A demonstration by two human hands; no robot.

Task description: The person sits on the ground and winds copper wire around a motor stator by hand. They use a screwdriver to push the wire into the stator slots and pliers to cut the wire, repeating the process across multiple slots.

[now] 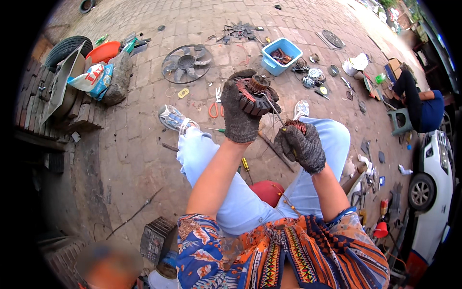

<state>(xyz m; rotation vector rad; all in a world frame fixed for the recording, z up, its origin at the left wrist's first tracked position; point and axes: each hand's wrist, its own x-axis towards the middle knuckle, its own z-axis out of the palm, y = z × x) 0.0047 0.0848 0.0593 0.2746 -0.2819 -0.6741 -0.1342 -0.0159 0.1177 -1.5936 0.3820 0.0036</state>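
Observation:
Both of my hands wear dark grey knitted gloves. My left hand (239, 115) is closed around a motor armature (255, 102), which has a dark slotted core, reddish copper windings and a copper-coloured commutator on top. My right hand (304, 147), lower and to the right, grips a thin metal rod (276, 111) that slants up to the armature, its upper end at the windings. A tangle of copper wire (295, 126) shows at the top of the right glove; whether the fingers hold it too is hard to see. Orange-handled pliers (215, 107) lie on the bricks beyond my left forearm.
Ahead stand a blue plastic tub (283, 57) with copper scrap and a round fan (186, 64). A yellow-handled screwdriver (246, 164) lies between my legs. At right, another person (431, 108) sits near a white car (431, 188). A blurred person (108, 267) is at lower left.

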